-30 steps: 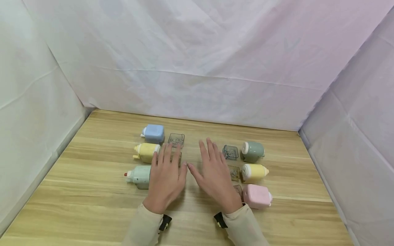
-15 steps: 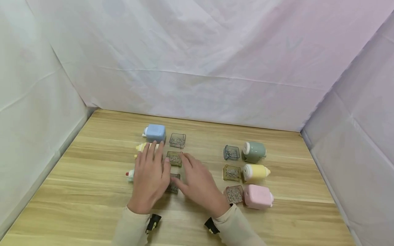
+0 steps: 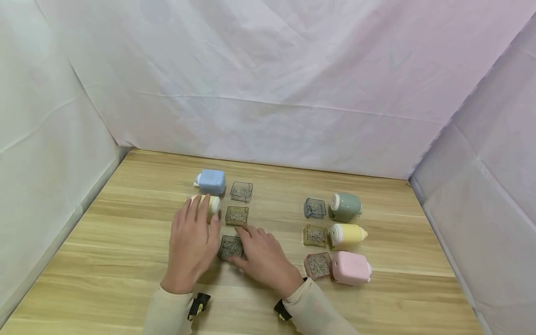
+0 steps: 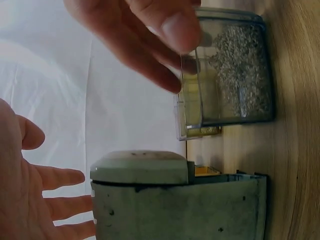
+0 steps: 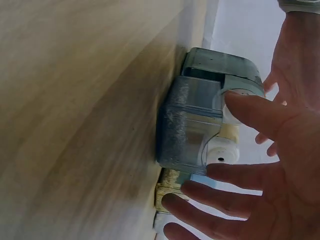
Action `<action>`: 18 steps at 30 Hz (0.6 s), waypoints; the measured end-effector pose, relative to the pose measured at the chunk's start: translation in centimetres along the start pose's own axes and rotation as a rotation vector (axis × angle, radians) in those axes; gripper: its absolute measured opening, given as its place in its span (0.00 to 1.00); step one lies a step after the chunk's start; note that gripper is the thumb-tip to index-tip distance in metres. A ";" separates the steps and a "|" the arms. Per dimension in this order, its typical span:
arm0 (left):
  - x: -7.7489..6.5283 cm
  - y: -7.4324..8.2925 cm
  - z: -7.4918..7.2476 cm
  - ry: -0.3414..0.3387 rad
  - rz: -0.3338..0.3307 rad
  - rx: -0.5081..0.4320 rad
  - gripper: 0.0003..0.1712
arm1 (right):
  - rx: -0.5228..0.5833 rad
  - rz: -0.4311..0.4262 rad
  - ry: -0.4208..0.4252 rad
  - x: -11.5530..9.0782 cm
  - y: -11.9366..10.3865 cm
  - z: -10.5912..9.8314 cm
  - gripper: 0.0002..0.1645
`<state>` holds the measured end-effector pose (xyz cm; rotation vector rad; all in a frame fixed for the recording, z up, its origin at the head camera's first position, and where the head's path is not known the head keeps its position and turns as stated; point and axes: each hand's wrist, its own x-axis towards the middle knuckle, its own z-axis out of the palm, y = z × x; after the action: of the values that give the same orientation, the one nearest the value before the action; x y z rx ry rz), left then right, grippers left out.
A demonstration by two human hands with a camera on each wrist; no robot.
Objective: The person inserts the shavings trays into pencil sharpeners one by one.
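Observation:
My right hand holds a clear shavings drawer filled with grey shavings. In the right wrist view its thumb and forefinger lie at opposite sides of the drawer's rim. My left hand hovers over a pale green pencil sharpener, hidden under it in the head view. In the left wrist view the left fingers are straight beside the sharpener's top, the thumb apart from it; contact is unclear. Behind the left hand is a yellow sharpener, with a yellow-tinted drawer of shavings at its right.
A blue sharpener and its drawer stand farther back. At the right are a dark green sharpener, a yellow one and a pink one, each with a shavings drawer beside it. Cloth walls enclose the wooden table.
Both hands have moved left and apart from each other. The left hand went over the pale green sharpener, and the right hand came to the nearest left drawer and took hold of it.

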<state>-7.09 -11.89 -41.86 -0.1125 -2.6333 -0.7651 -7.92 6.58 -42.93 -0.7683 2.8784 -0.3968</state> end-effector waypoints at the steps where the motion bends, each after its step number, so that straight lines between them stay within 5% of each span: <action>1: 0.0 -0.1 -0.1 -0.014 -0.005 0.003 0.32 | -0.008 -0.002 -0.003 0.0 0.0 0.1 0.46; 11: 0.5 -0.6 -1.4 -0.144 -0.022 -0.006 0.34 | -0.053 -0.005 -0.020 0.4 0.1 0.7 0.40; 18: 1.8 -1.2 -3.9 -0.204 0.014 -0.061 0.37 | -0.025 0.006 0.005 0.4 0.2 0.8 0.38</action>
<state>-7.58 -15.06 -38.76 -0.2377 -2.7966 -0.8714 -8.22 6.36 -43.78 -0.7632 2.8951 -0.3631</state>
